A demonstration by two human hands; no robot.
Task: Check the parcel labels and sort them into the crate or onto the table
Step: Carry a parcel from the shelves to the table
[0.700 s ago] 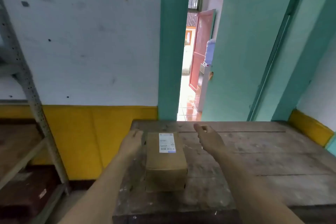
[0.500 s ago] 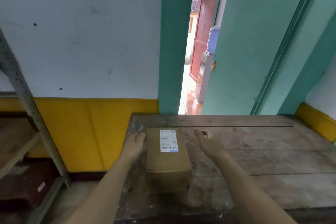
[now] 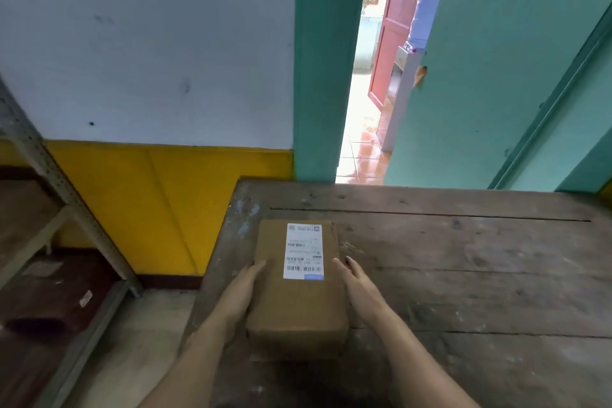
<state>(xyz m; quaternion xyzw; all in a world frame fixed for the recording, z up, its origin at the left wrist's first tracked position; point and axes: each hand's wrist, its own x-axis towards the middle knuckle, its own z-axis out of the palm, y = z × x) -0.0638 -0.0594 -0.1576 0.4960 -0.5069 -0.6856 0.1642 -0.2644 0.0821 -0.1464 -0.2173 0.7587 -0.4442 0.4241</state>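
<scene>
A brown cardboard parcel (image 3: 294, 301) lies flat on the worn wooden table (image 3: 463, 268), near its left edge. A white label with a barcode (image 3: 304, 251) is stuck on the parcel's top, toward the far end. My left hand (image 3: 241, 291) lies flat against the parcel's left side with straight fingers. My right hand (image 3: 359, 288) lies flat against its right side the same way. No crate is in view.
A metal shelving rack (image 3: 49, 175) stands at the left with a dark box (image 3: 56, 295) on its low shelf. Behind the table are a white and yellow wall, a green pillar (image 3: 326, 60) and an open doorway with a green door (image 3: 496, 69).
Both hands have come in from beside the parcel and now press against its two sides. The right hand's fingers have straightened. The camera has tilted down and closer.
</scene>
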